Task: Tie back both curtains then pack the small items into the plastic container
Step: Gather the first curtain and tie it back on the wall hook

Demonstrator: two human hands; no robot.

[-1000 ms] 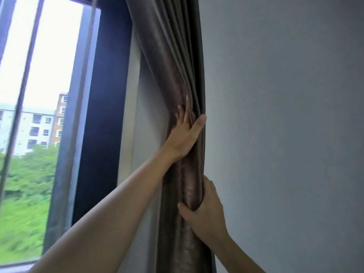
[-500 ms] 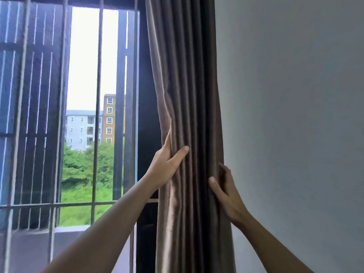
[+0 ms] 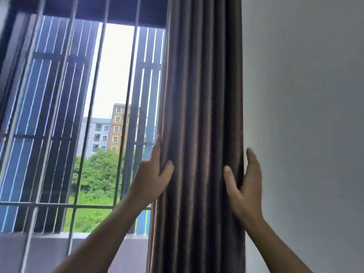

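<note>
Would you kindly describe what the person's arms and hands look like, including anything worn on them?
Both arms are bare as far as the frame shows: no sleeve reaches the left forearm or the right forearm. The left hand and the right hand are ungloved. No watch, bracelet or ring shows on the parts in view, though some fingers are hidden.

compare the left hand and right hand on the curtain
The left hand holds the curtain at its window-side edge; the right hand at its wall-side edge. The left hand's fingers mostly hide behind the folds; the right hand's fingers stretch straight up in view. Both press a thumb on the front at similar height.
</note>
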